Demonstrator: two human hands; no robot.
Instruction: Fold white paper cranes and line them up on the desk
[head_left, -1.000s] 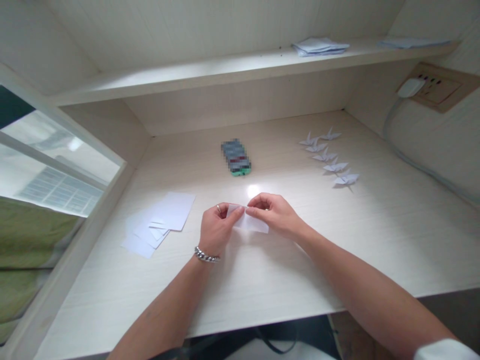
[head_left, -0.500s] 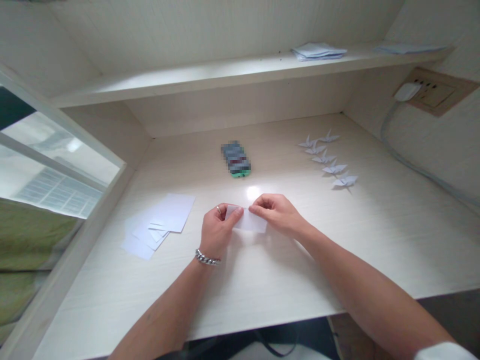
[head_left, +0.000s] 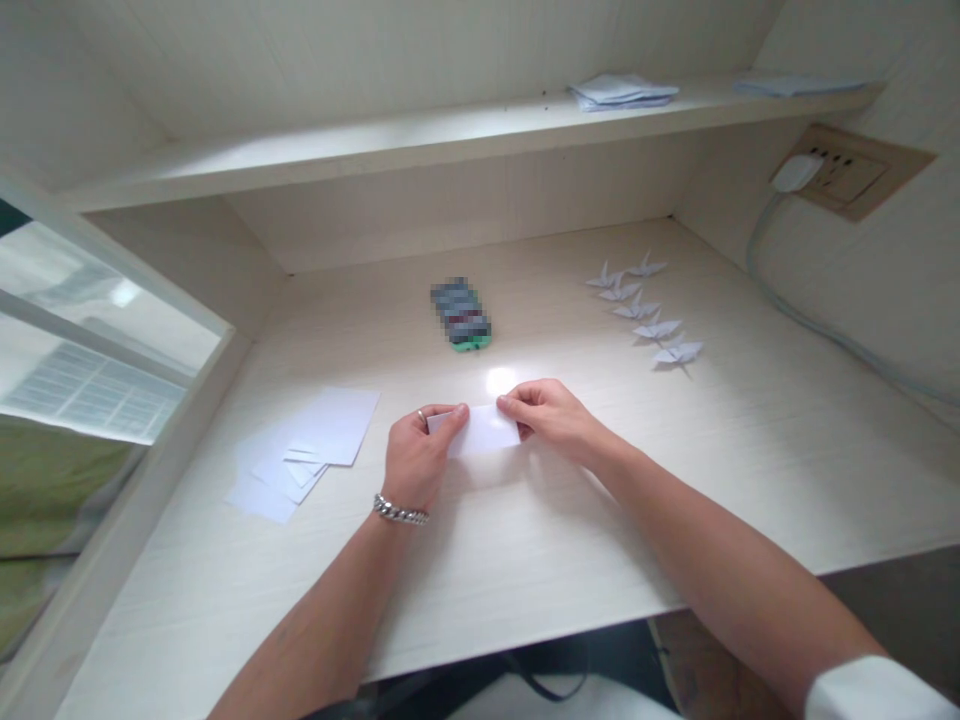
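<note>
A small white sheet of paper (head_left: pixel 486 432), which looks folded into a rectangle, is held between both hands above the desk. My left hand (head_left: pixel 421 452) wears a ring and a chain bracelet and pinches the paper's left part, thumb on top. At the paper's upper right corner, my right hand (head_left: pixel 551 422) grips it between thumb and fingers. The fingers behind the paper are partly hidden. Left of my left hand lie several loose white paper sheets (head_left: pixel 337 425), overlapping one another. Several folded paper cranes (head_left: pixel 679 352) stand in a slanting row on the right.
A pixelated phone-like object with a green end (head_left: pixel 471 342) lies behind my hands. Folded papers (head_left: pixel 624 92) rest on the shelf (head_left: pixel 337 150) above the desk (head_left: pixel 540 560). On the right wall, a white plug (head_left: pixel 796 174) sits in a socket, its cable trailing down.
My right hand has slid to the paper's right corner and my left thumb now lies further left, so more of the paper shows between them. The view has shifted slightly.
</note>
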